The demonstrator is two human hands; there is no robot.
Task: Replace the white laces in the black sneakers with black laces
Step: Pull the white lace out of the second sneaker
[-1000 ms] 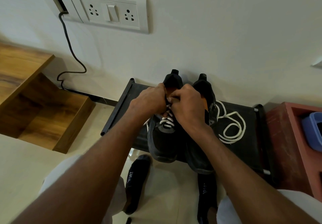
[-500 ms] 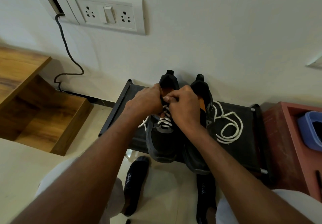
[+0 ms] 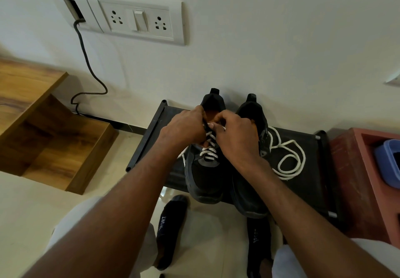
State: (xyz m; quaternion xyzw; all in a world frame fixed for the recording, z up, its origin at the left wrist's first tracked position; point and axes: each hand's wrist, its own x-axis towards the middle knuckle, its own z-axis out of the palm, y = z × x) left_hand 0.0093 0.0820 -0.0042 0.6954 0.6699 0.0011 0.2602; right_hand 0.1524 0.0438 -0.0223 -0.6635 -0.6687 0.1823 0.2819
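Head cam: both my hands work at the top eyelets of the left sneaker [image 3: 204, 169], which sits on the black rack [image 3: 151, 133] w/ its heel to the wall at 12 o'clock. My left hand [image 3: 184, 130] is curled in a pinch at the upper lacing, prob. on the lace or eyelet edge, can't tell which; my right hand [image 3: 236, 135] pinches a white lace [image 3: 208, 148] tip just beside it. Lower rows are laced, so I judge I'm unthreading from the top. Best way, imo: steady the eyelet flap w/ the left, draw the lace straight out toward 3 o'clock w/ the right, one row at a time, no yanking. The right sneaker [image 3: 251, 113] looks unlaced, its loose white lace [image 3: 290, 163] coiled on the rack at 3 o'clock. No black laces in view.
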